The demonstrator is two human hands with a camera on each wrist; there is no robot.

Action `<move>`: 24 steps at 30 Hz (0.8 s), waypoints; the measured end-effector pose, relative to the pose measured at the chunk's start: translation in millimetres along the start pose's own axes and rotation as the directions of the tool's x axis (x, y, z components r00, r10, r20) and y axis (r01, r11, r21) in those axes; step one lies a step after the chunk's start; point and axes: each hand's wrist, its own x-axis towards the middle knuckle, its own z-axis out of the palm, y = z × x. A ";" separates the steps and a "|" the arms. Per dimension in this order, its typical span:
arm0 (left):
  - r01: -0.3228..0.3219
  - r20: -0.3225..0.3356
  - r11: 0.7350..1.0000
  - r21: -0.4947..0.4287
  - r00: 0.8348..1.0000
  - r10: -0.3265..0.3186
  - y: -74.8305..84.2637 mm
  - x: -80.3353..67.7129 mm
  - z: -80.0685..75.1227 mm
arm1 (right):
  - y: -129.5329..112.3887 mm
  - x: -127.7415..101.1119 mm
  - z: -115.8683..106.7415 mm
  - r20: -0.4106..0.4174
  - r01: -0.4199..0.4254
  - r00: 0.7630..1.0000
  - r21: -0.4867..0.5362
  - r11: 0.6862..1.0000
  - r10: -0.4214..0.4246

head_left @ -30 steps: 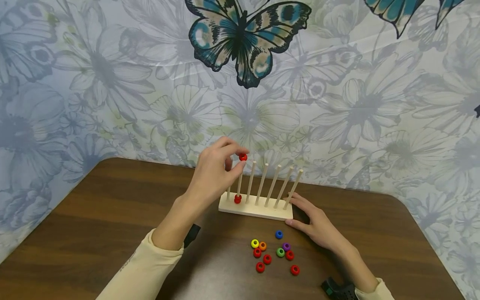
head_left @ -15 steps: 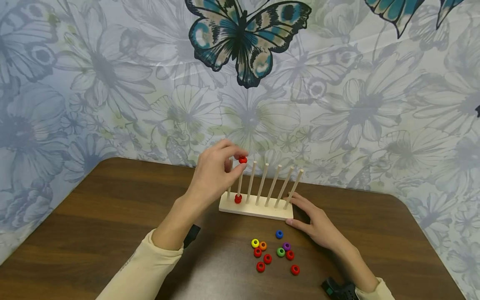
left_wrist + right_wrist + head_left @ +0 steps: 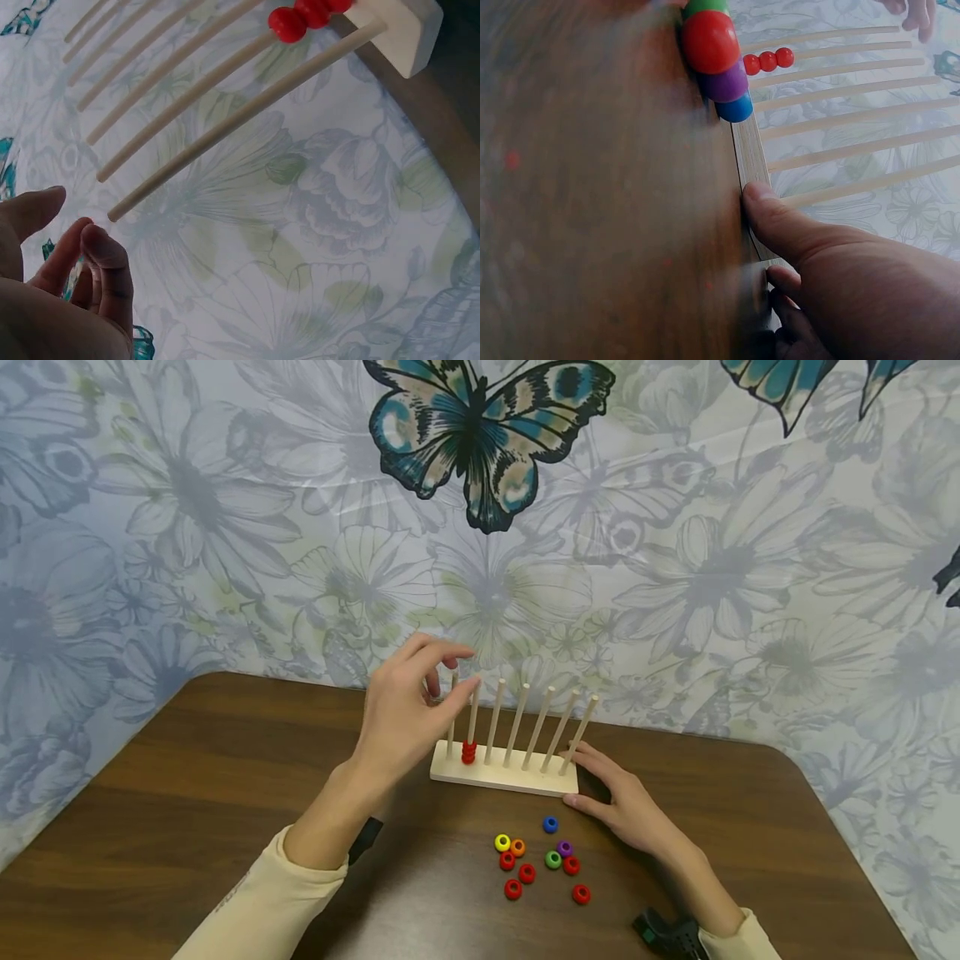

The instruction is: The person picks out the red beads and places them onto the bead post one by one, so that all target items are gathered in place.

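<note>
Fingers of the left hand (image 3: 408,706) hang loose and empty by the peg tops, the right hand (image 3: 626,806) lies flat against the rack (image 3: 502,774) near the table's far edge; three red beads (image 3: 468,752) sit stacked on a peg, nine beads (image 3: 542,860) remain loose.

Long wooden sticks (image 3: 187,97) run across the picture, side by side, like a fan. They stick out of a pale wooden block (image 3: 401,26) in the top right corner. Three red beads (image 3: 307,13) sit on one stick, close to the block. The left hand (image 3: 52,292) is in the bottom left corner, near the stick tips. Its fingers (image 3: 105,255) are loose and hold nothing. Behind it all is a cloth with big pale flowers (image 3: 315,247).
</note>
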 end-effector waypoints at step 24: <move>0.043 0.657 0.994 -0.105 0.753 0.037 -8.7 -51.9 27.8 | 0.1 1.9 -0.8 0.011 -0.019 1.000 0.014 1.000 0.019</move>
